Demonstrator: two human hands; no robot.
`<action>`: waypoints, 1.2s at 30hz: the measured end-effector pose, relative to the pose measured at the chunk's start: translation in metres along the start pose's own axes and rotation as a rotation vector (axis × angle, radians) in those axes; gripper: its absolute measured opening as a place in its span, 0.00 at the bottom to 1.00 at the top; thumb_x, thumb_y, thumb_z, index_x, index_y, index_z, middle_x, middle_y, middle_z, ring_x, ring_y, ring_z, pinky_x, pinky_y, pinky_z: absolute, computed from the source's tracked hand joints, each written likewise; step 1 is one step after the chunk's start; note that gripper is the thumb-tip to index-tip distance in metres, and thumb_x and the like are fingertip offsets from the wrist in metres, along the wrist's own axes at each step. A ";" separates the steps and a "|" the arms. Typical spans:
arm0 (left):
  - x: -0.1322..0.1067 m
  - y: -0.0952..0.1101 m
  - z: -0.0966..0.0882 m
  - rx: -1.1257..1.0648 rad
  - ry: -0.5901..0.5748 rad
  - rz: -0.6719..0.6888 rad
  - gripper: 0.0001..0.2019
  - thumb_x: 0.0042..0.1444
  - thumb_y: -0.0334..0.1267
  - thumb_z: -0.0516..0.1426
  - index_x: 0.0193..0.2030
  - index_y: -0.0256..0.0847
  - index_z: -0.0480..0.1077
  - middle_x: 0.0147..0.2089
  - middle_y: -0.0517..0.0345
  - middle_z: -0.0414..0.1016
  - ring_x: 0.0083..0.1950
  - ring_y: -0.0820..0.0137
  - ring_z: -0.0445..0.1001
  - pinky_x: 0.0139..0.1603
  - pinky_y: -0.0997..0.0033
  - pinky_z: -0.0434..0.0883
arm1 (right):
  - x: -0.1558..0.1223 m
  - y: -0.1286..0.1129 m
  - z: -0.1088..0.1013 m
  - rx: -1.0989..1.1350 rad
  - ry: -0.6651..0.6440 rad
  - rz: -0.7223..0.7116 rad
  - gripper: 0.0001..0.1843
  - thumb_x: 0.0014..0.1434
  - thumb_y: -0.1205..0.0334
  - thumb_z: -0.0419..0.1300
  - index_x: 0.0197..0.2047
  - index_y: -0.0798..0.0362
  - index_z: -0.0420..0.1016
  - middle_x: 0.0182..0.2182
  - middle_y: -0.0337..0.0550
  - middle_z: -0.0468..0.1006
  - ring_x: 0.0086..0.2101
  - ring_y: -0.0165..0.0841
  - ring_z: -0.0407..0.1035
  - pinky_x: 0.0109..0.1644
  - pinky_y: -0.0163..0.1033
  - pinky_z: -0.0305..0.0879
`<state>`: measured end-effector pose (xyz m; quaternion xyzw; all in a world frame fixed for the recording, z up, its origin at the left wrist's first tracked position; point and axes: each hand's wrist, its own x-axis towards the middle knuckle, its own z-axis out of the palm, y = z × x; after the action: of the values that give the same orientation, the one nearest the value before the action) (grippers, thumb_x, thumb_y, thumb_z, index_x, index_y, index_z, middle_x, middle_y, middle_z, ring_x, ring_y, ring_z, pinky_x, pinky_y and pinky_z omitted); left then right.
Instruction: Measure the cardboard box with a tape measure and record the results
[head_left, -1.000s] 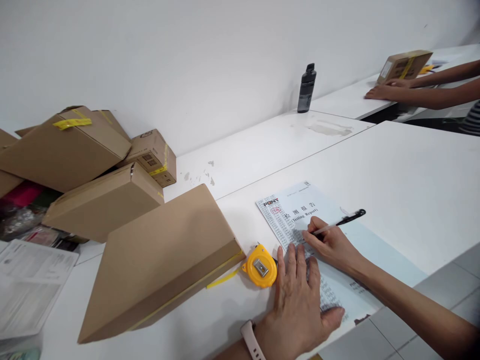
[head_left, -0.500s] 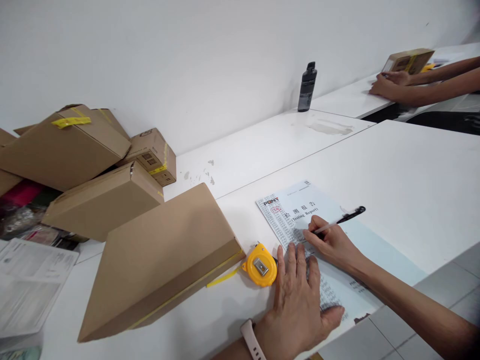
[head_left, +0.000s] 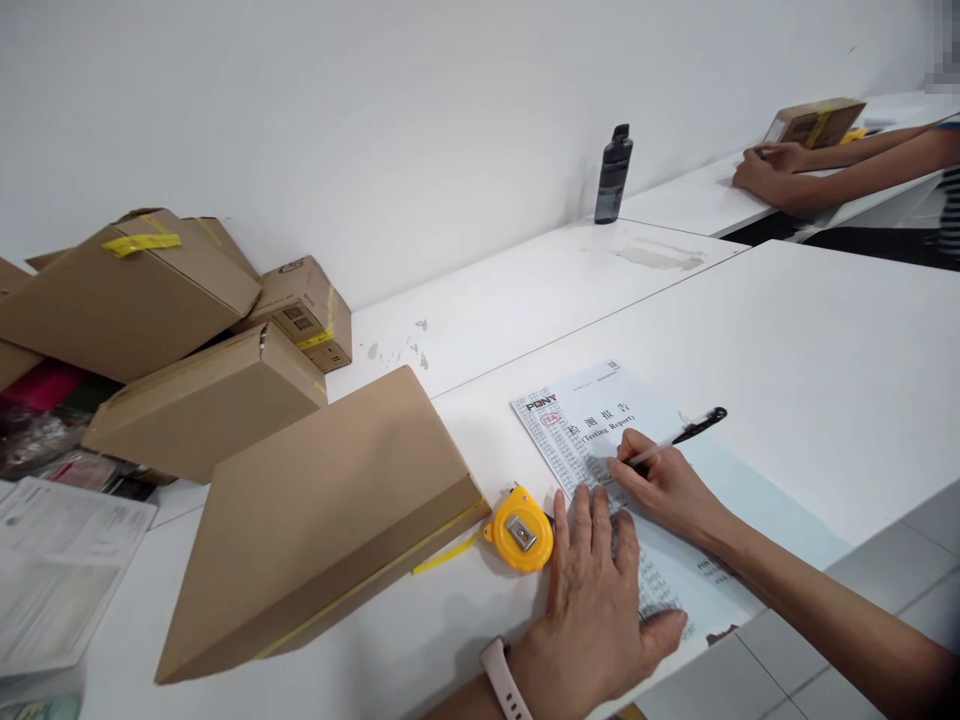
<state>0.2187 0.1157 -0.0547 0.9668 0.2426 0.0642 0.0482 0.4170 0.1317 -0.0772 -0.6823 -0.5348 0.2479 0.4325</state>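
Note:
A pale blue report booklet, headed "Testing Report" with columns of handwriting down its left side, lies on the white table. My right hand grips a black-capped pen, its lower end hidden by the fingers over the page. Flat on the booklet's lower left part rests my left hand, fingers stretched out, a pale band around its wrist. Beside its fingers sits a yellow tape measure, with a short piece of yellow tape showing toward a closed cardboard box.
More cardboard boxes are piled at the left against the wall, above printed sheets. A dark water bottle stands at the back. Another person's hands are at the far right table near a box. The table's front edge runs at lower right.
The pen's upper end has tipped slightly left and up in my right hand. My left hand stays almost in place. At the far right, the other person's arms have shifted slightly left.

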 end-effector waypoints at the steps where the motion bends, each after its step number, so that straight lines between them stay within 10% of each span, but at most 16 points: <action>1: 0.000 0.000 0.000 0.000 0.000 0.000 0.39 0.71 0.60 0.38 0.74 0.25 0.54 0.77 0.26 0.51 0.79 0.45 0.43 0.76 0.37 0.56 | 0.000 0.000 0.000 0.000 0.005 -0.003 0.15 0.59 0.55 0.58 0.25 0.47 0.58 0.18 0.30 0.55 0.21 0.28 0.49 0.24 0.36 0.48; 36: -0.001 0.001 0.000 0.021 0.000 -0.011 0.40 0.71 0.61 0.39 0.74 0.26 0.54 0.77 0.28 0.53 0.80 0.46 0.44 0.77 0.38 0.54 | 0.001 -0.006 -0.002 -0.011 0.028 -0.001 0.16 0.59 0.52 0.59 0.24 0.47 0.59 0.17 0.31 0.57 0.20 0.28 0.50 0.23 0.37 0.49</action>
<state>0.2186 0.1143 -0.0543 0.9660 0.2483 0.0612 0.0385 0.4159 0.1326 -0.0715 -0.6877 -0.5303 0.2352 0.4364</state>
